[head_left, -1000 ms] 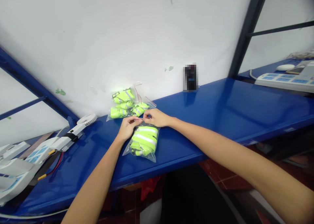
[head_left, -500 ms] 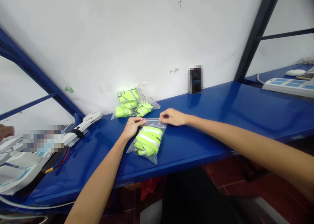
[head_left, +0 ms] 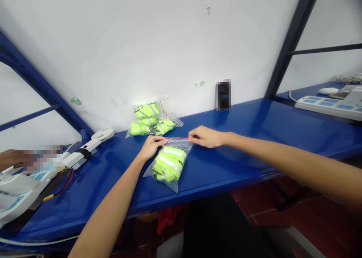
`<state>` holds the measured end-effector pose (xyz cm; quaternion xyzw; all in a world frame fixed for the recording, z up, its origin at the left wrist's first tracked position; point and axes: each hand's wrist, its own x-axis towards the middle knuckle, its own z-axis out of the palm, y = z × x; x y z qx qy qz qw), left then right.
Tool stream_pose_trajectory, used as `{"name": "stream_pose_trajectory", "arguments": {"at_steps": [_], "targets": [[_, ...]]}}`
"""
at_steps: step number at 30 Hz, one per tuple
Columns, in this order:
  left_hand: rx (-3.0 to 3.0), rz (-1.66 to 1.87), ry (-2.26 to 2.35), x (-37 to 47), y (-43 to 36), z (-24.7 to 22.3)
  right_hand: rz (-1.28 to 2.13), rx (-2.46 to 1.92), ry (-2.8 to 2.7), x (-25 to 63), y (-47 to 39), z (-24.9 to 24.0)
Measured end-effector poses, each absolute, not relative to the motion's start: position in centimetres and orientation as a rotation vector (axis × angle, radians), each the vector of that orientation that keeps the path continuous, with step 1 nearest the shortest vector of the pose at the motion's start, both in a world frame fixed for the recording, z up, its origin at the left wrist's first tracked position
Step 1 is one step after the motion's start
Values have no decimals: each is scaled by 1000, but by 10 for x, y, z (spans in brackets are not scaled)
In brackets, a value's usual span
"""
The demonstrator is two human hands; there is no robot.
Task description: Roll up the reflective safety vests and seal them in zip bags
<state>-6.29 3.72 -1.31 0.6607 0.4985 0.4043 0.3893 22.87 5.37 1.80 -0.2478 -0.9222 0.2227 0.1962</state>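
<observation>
A clear zip-lock bag (head_left: 166, 167) lies near the front edge of the blue table, a folded neon-yellow reflective strap (head_left: 170, 161) with silver bands inside it. At the left end of its red-lined zip edge, my left hand (head_left: 152, 147) pinches the plastic. My right hand (head_left: 204, 136) is closed on the zip edge's right end, fingertips together. The edge runs taut between both hands. Behind them, against the wall, several similar bags (head_left: 152, 118) with yellow reflective straps are piled up.
At the left are a white handheld fan (head_left: 103, 135), white power strips (head_left: 17, 197) and a red-black cable with a yellow connector (head_left: 48, 197). Another person's hand (head_left: 14, 158) reaches in there. A dark box (head_left: 223, 95) stands by the wall; another power strip (head_left: 328, 103) lies far right.
My right hand has shifted slightly right along the bag's zip edge. My left hand keeps its pinch. The other person's hand has come further in at the left. The view has moved slightly.
</observation>
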Motion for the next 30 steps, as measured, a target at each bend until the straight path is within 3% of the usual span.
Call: {"name": "stream_pose_trajectory", "arguments": {"at_steps": [4, 10, 21, 30], "targets": [[1676, 1042, 1267, -63, 38, -14, 661, -731, -2625, 227, 60, 24], [1684, 1073, 1293, -61, 37, -10, 974, -870, -2719, 210, 77, 36], [1702, 1063, 1268, -55, 34, -10, 1625, -878, -2048, 174, 83, 19], [1614, 1177, 1239, -58, 40, -9, 1593, -769, -2070, 180, 82, 11]]}}
